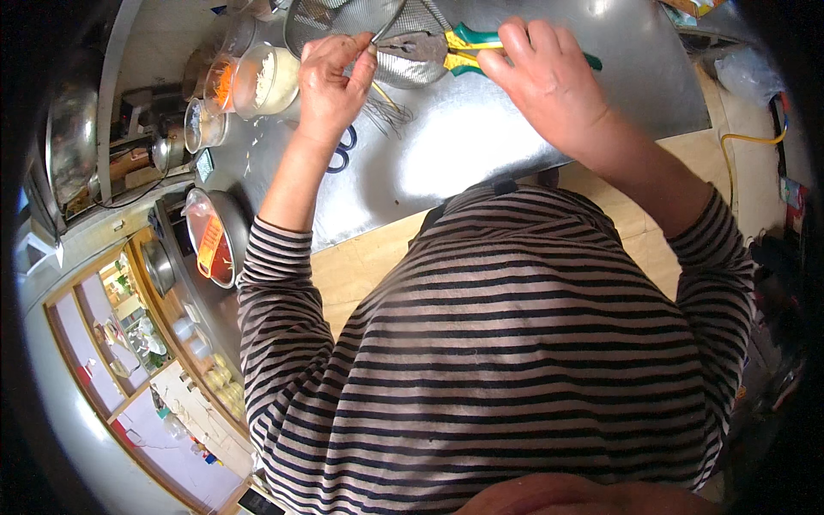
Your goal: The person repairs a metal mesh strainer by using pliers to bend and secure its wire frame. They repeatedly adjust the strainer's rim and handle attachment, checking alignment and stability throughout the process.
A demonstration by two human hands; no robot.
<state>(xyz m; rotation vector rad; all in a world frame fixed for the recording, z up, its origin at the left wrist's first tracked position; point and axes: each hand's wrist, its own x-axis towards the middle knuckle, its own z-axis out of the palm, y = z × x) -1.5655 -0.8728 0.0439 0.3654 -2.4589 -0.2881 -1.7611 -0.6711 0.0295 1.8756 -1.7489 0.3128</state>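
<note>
Near the top of the view, my right hand [554, 81] is closed round the green and yellow handles of a pair of pliers [421, 47]. Their jaws point left, toward my left hand [335, 86]. With thumb and fingers pinched together, that hand grips the metal rim of a wire mesh strainer [343, 15], right by the plier tips. Whether the jaws bite on the rim I cannot tell. The strainer's mesh bowl spreads behind and under the pliers. Below it, a bundle of thin loose wires [388, 112] lies on the metal table.
Blue-handled scissors [342, 153] lie on the steel table [463, 142] by my left wrist. Clear tubs of shredded food [273, 81] stand at the far left. Lower left is a metal bowl [230, 215] with red contents and an orange packet. A yellow cable [730, 142] hangs at the right.
</note>
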